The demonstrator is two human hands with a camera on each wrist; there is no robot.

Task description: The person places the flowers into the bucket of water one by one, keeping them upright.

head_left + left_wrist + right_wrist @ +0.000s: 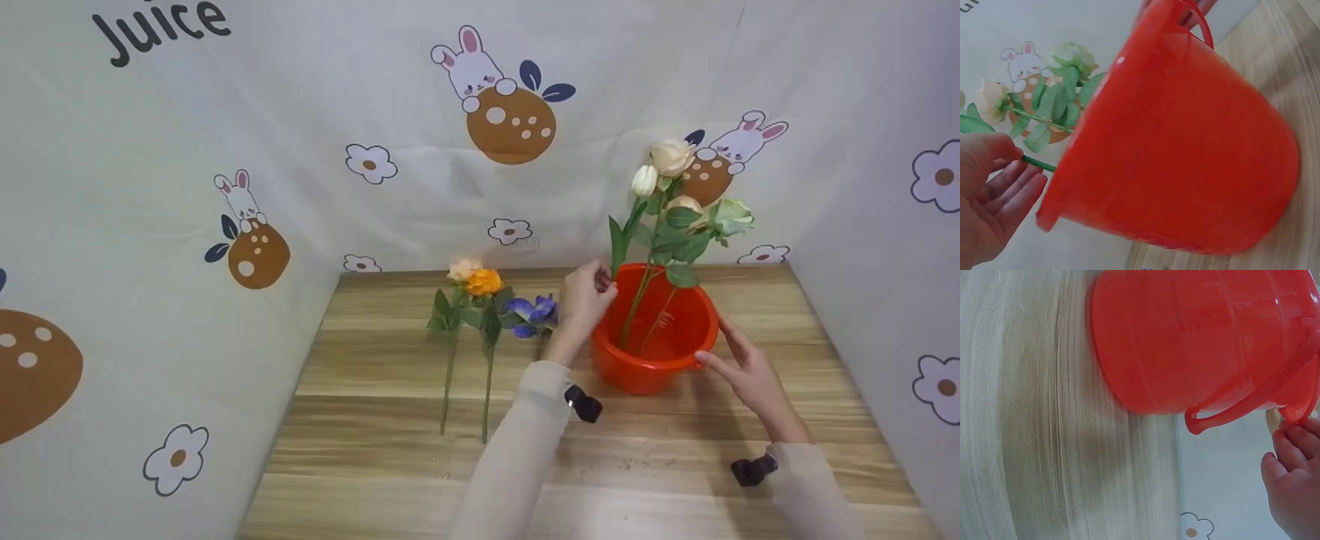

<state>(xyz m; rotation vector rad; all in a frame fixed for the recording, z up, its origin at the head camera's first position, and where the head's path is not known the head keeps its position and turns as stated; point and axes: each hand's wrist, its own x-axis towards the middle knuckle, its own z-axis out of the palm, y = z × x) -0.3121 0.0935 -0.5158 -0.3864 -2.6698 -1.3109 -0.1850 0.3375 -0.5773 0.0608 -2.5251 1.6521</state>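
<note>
A red bucket [637, 375] stands upright on the wooden table. My left hand [583, 300] is at its left rim and pinches a thin green flower stem [1040, 163] between thumb and fingers; the stem's lower end is hidden inside the bucket. It appears to belong to the white tulip [644, 181]. A cream rose [671, 157] and a pale green rose [731, 217] also rise from the bucket, stems leaning inside. My right hand [750, 375] rests against the bucket's right side, thumb at the rim and fingers fairly straight. A red handle [1258, 396] hangs at that side.
Left of the bucket lie an orange flower [484, 282], a pale pink flower [465, 268] and a blue-purple flower [534, 311], the last partly behind my left forearm. A printed cloth wall [420, 225] closes the table's back; similar cloth hangs at both sides.
</note>
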